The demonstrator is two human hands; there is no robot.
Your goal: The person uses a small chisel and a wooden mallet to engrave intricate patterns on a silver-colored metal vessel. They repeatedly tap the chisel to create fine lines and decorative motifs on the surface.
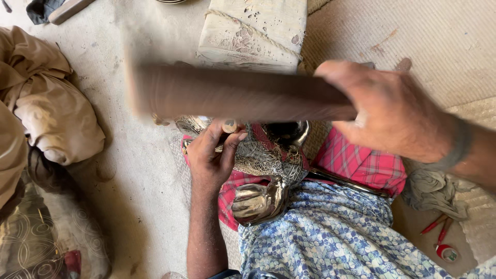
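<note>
My right hand (390, 113) grips one end of a long brown wooden bar (232, 95), raised and blurred above my lap. Below it, my left hand (212, 155) pinches a small punch tool (229, 126) upright against a shiny engraved metal vessel (263, 155). The vessel lies on its side on a red checked cloth (361, 163) over my lap, its polished foot (257, 202) toward me. The bar hides part of the vessel's far side.
A worn, rope-tied block (253, 31) stands just beyond the vessel. Crumpled beige cloth (51, 103) is heaped at the left. Red-handled pliers (439, 230) and a small round tin (447, 253) lie at the lower right on woven matting (413, 36).
</note>
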